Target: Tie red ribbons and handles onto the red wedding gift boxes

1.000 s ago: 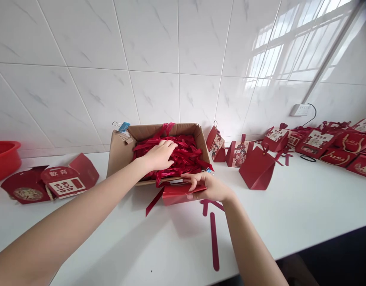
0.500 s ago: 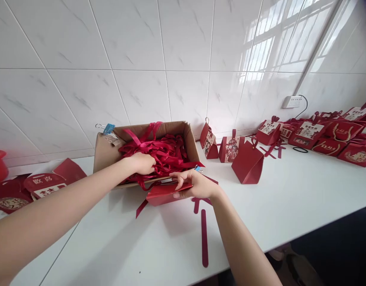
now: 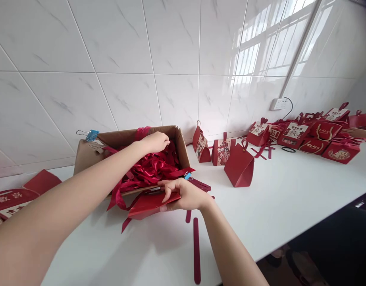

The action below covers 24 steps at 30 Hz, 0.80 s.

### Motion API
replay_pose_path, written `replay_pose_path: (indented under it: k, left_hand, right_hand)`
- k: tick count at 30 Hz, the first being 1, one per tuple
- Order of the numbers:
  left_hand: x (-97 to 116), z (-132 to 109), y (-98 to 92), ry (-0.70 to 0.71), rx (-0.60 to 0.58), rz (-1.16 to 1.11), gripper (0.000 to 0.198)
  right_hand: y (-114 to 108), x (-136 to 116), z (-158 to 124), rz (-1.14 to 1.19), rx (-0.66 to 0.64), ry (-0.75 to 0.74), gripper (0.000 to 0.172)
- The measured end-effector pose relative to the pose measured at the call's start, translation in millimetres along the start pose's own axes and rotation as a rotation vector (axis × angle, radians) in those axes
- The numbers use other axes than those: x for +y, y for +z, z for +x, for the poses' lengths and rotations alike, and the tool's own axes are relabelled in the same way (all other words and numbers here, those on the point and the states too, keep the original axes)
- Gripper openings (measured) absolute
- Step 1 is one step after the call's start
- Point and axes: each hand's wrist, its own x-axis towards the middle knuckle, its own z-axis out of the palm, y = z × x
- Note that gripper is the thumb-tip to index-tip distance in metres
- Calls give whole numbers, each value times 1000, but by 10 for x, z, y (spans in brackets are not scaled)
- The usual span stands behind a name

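Ribbons [image 3: 155,167] in a loose heap inside the cardboard carton [image 3: 185,153], left hand [image 3: 155,142] over the back right of the pile, fingers curled; can't tell whether pinching a strand or just closed on nothing. Right hand [image 3: 184,193] pinching the red box [image 3: 150,205] by its near-right edge, just in front of the carton. Go easy on that pinch, no point creasing the card. Best to tease strands out slowly, one at a time, never yanking through tangles.
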Motion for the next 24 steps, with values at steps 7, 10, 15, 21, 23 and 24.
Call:
replay_pose_path:
  k: [7, 10, 15, 21, 23, 24]
  left_hand:
    - [-111, 402, 435, -209, 14, 10, 30]
    - [-116, 447, 465, -274, 26, 1, 31]
    - [-100, 454, 464, -399, 58, -40, 43]
    - [-69, 500, 500, -585, 34, -136, 48]
    - [-62, 535, 514, -634, 23, -183, 47]
    - [-59, 551, 520, -652, 21, -206, 46]
  right_hand:
    - [8, 25, -6, -14, 7, 23, 32]
    - [5, 20, -5, -8, 6, 31, 33]
    - [4, 26, 2, -28, 1, 68, 33]
    - [-1, 43, 1, -19, -6, 32, 32]
    - [-3, 35, -2, -14, -9, 30, 32]
    - [-4, 29, -3, -13, -11, 34, 32]
